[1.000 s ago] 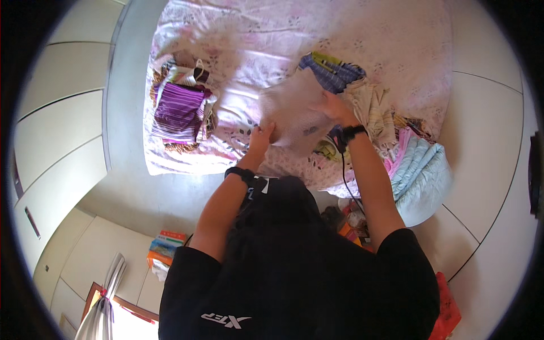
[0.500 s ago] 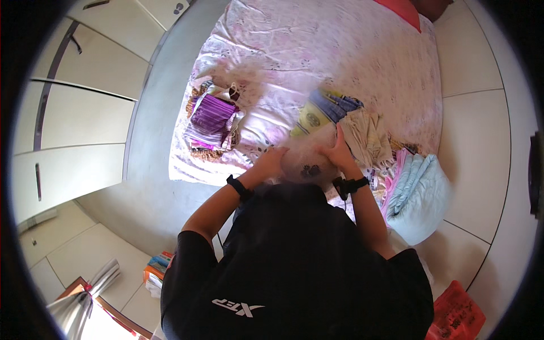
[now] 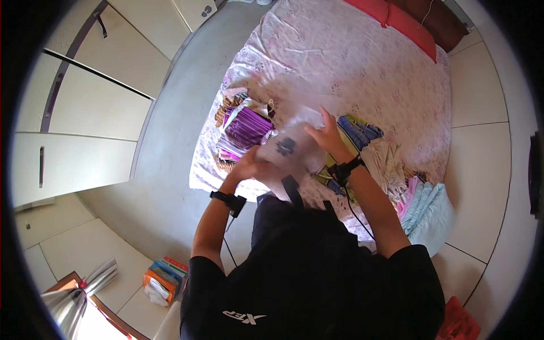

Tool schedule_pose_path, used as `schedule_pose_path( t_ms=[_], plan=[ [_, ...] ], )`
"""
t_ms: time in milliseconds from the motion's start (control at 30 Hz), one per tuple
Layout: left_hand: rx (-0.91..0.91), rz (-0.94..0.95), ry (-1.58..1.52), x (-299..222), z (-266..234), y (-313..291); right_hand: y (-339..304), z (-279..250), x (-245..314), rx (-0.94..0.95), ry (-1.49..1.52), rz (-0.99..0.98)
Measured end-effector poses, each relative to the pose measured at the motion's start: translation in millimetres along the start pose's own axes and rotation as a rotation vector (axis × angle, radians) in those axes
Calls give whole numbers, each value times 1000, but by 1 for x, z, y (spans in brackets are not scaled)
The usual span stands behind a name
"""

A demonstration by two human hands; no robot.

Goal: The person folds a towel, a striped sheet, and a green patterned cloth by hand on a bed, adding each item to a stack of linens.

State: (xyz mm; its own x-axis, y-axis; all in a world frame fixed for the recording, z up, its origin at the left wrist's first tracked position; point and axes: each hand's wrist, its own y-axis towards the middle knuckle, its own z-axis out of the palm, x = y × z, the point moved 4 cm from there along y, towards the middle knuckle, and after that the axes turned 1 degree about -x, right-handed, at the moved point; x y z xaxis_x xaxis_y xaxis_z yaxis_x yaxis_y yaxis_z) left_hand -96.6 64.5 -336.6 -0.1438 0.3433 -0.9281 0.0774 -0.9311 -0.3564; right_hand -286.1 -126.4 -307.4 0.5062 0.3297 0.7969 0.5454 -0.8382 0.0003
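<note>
We have a pale, thin-looking cloth with a dark printed patch (image 3: 300,152) spread between our two hands, over the near part of the bed covered with a pink-and-white floral sheet (image 3: 391,96). Our left hand (image 3: 247,165), with a black band and small dark device (image 3: 229,202) at its wrist, is at the cloth's lower left edge; motion blur keeps us from telling how firmly its fingers close on the fabric. Our right hand (image 3: 327,139) is at the cloth's right side, open, with thumb and forefinger spread apart; we cannot tell whether it touches the fabric. Just left of the cloth we see a folded stack topped by purple striped fabric (image 3: 247,126). On the right lie a crumpled blue and yellow-green cloth (image 3: 362,133) and, beside it, a heap of wrinkled beige fabric (image 3: 385,164). Nearer the bed's right corner, we find a folded pale blue quilted bundle (image 3: 428,215) next to a strip of pink cloth (image 3: 409,195). Red fabric (image 3: 405,25) lies at the far edge.
</note>
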Motion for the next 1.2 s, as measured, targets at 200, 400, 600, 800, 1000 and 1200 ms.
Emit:
schedule_pose_path(
  t_ms=[200, 400, 600, 800, 1000, 1200],
  plan=[
    [-617, -422, 958, 63, -148, 24, -18, 67, 12, 132, -118, -90],
    [-210, 103, 1307, 54, -82, 56, -122, 74, -69, 445, -210, 244],
    [-121, -301, 1498, 112, -85, 78, -266, 44, -192, 676, -393, 732],
    [-122, -276, 1567, 110, -69, 86, -354, -6, -180, 217, 159, 1143],
    [-286, -118, 1571, 71, -41, 62, -411, -1, -310, 802, -521, 543],
    [-447, 124, 1466, 41, 3, -8, -241, -102, -332, 253, -509, 875]
  ],
)
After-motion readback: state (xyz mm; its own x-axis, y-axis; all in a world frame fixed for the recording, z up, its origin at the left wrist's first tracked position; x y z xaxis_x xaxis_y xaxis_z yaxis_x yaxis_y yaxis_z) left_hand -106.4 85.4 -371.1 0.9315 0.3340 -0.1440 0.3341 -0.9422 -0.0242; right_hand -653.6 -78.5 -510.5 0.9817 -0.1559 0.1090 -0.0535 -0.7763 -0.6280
